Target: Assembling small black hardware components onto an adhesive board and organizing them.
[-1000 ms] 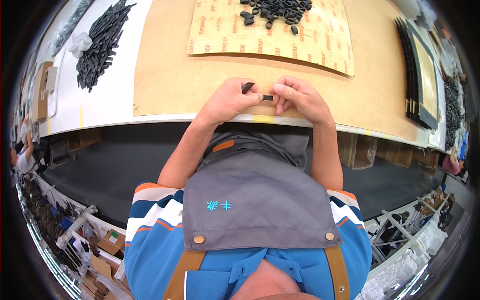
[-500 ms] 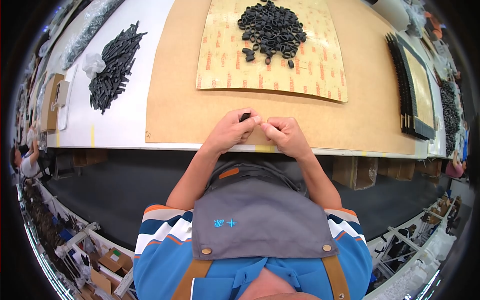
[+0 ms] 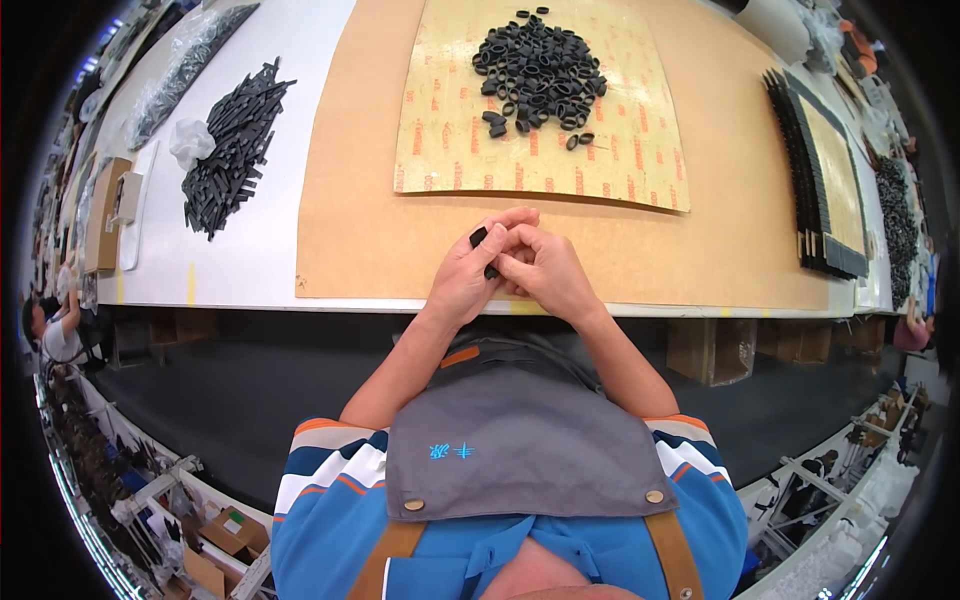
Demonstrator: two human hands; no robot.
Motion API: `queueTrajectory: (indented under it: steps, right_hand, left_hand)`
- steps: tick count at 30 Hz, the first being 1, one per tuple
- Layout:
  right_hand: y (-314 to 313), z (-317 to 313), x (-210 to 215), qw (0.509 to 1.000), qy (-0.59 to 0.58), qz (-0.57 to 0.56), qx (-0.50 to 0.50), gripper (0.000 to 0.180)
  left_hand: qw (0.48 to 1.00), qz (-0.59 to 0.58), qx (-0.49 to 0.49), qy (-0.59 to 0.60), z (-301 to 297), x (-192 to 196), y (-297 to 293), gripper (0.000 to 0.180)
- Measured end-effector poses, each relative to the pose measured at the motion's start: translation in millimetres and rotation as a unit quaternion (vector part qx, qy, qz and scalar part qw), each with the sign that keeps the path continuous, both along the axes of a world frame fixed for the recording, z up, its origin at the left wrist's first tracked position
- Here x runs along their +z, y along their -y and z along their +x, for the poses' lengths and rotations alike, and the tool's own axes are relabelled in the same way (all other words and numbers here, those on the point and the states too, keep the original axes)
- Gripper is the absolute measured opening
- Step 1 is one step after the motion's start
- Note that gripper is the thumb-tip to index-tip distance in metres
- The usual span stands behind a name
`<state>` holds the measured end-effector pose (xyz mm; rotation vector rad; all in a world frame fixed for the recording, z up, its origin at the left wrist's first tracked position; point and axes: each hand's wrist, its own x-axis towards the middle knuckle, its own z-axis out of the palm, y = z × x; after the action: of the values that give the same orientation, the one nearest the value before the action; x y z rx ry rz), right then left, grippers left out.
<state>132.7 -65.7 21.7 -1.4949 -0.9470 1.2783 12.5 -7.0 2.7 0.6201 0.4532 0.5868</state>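
Seen from above, a person in a grey apron stands at a table, both hands meeting at the centre of the frame. The left hand (image 3: 462,278) is curled around small black material (image 3: 478,237), which shows dark above the thumb and again beneath it; whether that is one piece or two, I cannot tell. The right hand (image 3: 550,275) touches the left, its thumb and forefinger bent inward and close together; whether they pinch anything is hidden. At upper centre, a heap of black loops (image 3: 540,75) lies on a yellow printed board (image 3: 450,165), with two loops apart near its lower edge. At upper left, flat black strips (image 3: 230,155) are piled on the white tabletop (image 3: 265,250). The step in hand looks like working a strip into a loop between the fingers. The next move seems to call for a steady left grip while the right fingertips bring the ends together and press.
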Motion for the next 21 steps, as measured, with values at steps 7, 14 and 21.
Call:
queueTrajectory:
  steps: [7,14,21]
  right_hand:
    - [-2,2,-5,0.992,-0.065,0.052,-0.097,0.01]
    - [0,4,-9,0.99,-0.053,0.057,-0.118,0.013]
    - [3,4,-7,0.982,-0.083,0.074,-0.153,0.015]
  left_hand:
    - [0.998,0.051,-0.017,-0.027,2,0,-5,0.041]
    - [0.993,0.048,0.045,-0.094,8,-3,2,0.032]
    - [0.959,0.202,0.072,-0.186,8,-13,1,0.018]
